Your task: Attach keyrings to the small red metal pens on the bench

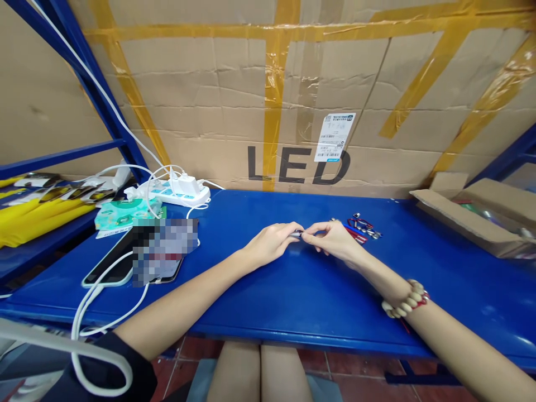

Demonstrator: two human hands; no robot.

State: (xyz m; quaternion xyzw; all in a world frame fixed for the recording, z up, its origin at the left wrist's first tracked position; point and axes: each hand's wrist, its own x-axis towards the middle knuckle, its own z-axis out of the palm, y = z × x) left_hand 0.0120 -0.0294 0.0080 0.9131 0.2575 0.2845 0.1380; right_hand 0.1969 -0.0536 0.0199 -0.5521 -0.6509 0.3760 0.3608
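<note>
Small silvery piece (296, 234): here it is, mid-scene, caught between both hands just above the blue table (259, 301); call it the centre of the clock, twelve pointing to the LED carton (234, 111).
Left hand (274, 241): in from eight o'clock, thumb and fingers pinched on the piece, most of it covered!
Right hand (333, 239): over at three, thumb and forefinger closed at the opposite end; whether they grip this piece alone or a second tiny part, I cannot tell.
Feel of the piece: light and stiff, I'd judge, with a shine that hints at slick sides; too small to say how fragile, so firm but gentle pressure suits it.
Best hold: fingertips on the sides near each end, one end per hand, middle uncrushed.
Loose parts (371, 231): a little scatter just past the right hand at three o'clock, with red sticks (359, 239) beside them.
Dark phone (113, 257): well apart, between eight and nine.
Open box (464, 223): far out at three.
</note>
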